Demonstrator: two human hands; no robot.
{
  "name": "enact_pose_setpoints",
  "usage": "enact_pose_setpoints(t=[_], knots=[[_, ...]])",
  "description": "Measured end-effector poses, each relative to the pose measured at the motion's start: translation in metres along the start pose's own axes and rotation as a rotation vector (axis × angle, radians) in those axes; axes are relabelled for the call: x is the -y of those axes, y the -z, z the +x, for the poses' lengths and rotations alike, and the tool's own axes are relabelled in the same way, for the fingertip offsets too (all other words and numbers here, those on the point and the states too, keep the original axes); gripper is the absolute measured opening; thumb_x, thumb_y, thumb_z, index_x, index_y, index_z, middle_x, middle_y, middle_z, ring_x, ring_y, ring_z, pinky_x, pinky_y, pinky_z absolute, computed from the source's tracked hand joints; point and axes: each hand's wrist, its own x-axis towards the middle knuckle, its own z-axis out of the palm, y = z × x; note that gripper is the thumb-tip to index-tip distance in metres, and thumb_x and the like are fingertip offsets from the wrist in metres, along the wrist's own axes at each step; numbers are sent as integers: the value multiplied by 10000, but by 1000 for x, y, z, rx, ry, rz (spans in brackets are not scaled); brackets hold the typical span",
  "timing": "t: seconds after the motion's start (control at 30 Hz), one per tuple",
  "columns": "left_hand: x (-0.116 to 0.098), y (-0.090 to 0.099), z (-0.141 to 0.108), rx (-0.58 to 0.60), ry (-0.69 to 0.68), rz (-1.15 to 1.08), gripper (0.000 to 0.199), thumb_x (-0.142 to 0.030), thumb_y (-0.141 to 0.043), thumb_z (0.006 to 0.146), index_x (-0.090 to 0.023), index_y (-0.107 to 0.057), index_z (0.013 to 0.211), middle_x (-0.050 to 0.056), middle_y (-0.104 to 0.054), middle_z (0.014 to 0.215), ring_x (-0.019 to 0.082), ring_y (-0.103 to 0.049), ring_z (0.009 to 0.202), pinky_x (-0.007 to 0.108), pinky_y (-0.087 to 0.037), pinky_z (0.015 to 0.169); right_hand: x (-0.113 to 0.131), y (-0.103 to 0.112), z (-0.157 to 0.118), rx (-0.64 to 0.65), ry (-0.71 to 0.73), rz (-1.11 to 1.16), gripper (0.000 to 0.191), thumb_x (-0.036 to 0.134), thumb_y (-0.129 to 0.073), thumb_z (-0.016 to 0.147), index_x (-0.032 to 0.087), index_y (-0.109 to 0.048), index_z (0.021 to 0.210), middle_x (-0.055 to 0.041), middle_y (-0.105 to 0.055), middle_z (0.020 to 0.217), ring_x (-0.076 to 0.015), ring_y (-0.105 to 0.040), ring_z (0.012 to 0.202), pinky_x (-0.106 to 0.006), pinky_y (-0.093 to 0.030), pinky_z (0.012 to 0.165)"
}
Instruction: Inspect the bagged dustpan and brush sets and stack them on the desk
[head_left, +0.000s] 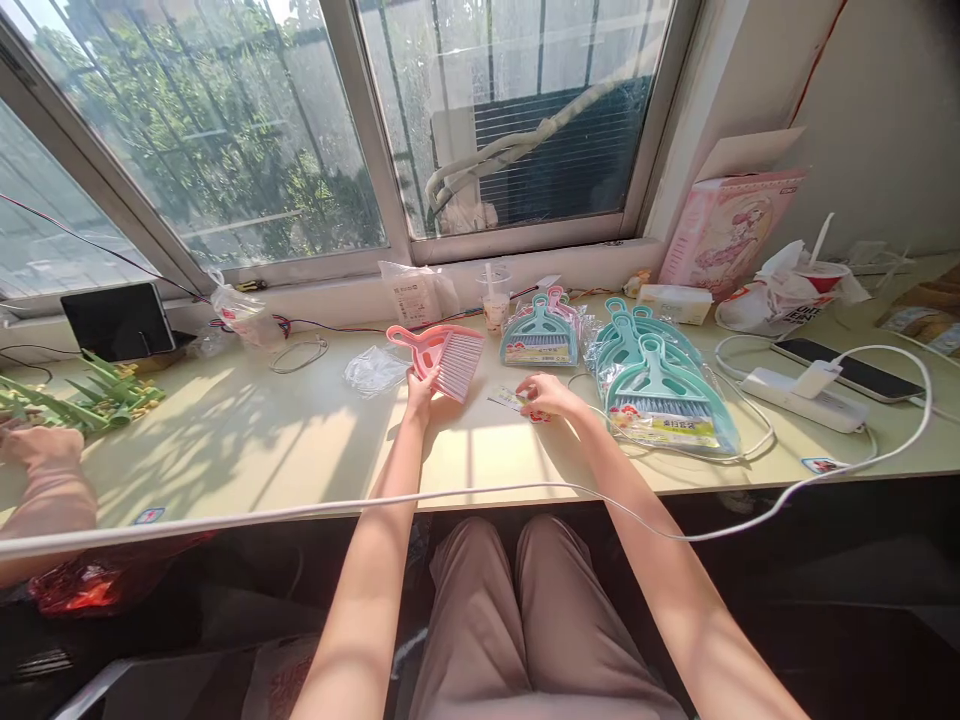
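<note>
Left hand (420, 386) closed on a pink plastic dustpan-and-brush set (448, 354)

By the thumb and bent fingers of the left hand, the pink set is gripped near the base of its looped handles, no wide gap being left. The set is tilted, its pale bristles (460, 365) turned to the right; whether the pale yellow table (262, 475) is touched by it cannot be told. To the right of the pink set, a small, glossy, printed card (507, 399) is touched by the right hand (552, 396). The fingers of that hand are curled and partly drawn together; whether the card is pinched or only pressed cannot be told.

Just left of the pink set, a crumpled sheet of clear plastic (373, 371) is seen. To its right, beyond the card, a teal dustpan-and-brush set in clear packaging (540, 338) is laid, and farther right a pile of wrapped teal sets (652, 385) is gathered. Behind the pink set and slightly right, a clear plastic cup with a straw (494, 305) is stood. Far left of it, yellow-green leafy stems (105, 400) are placed beside another person's hand (41, 445).
</note>
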Motion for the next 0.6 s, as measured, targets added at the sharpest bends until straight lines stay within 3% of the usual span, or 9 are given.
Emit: enact_pose_setpoints(t=[0.07, 0.17, 0.27, 0.37, 0.47, 0.6], knots=[[0, 0, -1, 52, -31, -12, 615, -275, -858, 622, -204, -558, 1154, 109, -693, 1112, 304, -626, 1146, 476, -494, 988, 1, 1, -1, 31, 1, 48, 530, 126, -780, 629, 160, -692, 1150, -97, -699, 1087, -221, -667, 946, -256, -517, 795], [0, 0, -1, 115, -71, -9, 641, -284, -865, 592, -200, -570, 1155, 120, -679, 1159, 324, -597, 1188, 500, -459, 1029, 1, -1, -2, -10, 30, 19, 543, 134, -770, 639, 160, -689, 1175, -112, -674, 1177, -245, -638, 1060, -268, -501, 872], [3, 0, -2, 93, -87, 23, 671, -257, -869, 574, -225, -548, 1162, 107, -656, 1204, 311, -574, 1217, 505, -421, 1063, -2, -1, 0, -46, 30, -68, 506, 146, -783, 615, 146, -720, 1117, -116, -654, 1205, -283, -599, 1149, -276, -483, 924], [5, 0, -2, 72, -93, 39, 716, -239, -879, 544, -247, -532, 1170, 96, -631, 1239, 285, -574, 1206, 485, -404, 1079, -6, 1, 3, -8, -5, -32, 605, 135, -780, 598, 130, -683, 1195, -138, -636, 1239, -260, -649, 1042, -255, -512, 823], [3, -3, -3, 106, -90, 62, 691, -289, -879, 557, -229, -560, 1167, 101, -653, 1197, 283, -600, 1152, 474, -414, 1064, -9, 2, 5, 35, 8, -11, 605, 134, -767, 596, 138, -679, 1194, -121, -681, 1161, -246, -666, 974, -243, -506, 765], [-2, -6, -8, 111, -27, 77, 611, -419, -839, 638, -209, -591, 1156, 102, -683, 1130, 279, -631, 1080, 457, -462, 991, -12, 2, 3, 63, 65, 36, 430, 122, -737, 573, 159, -733, 1002, -57, -727, 969, -229, -669, 883, -238, -487, 710]])
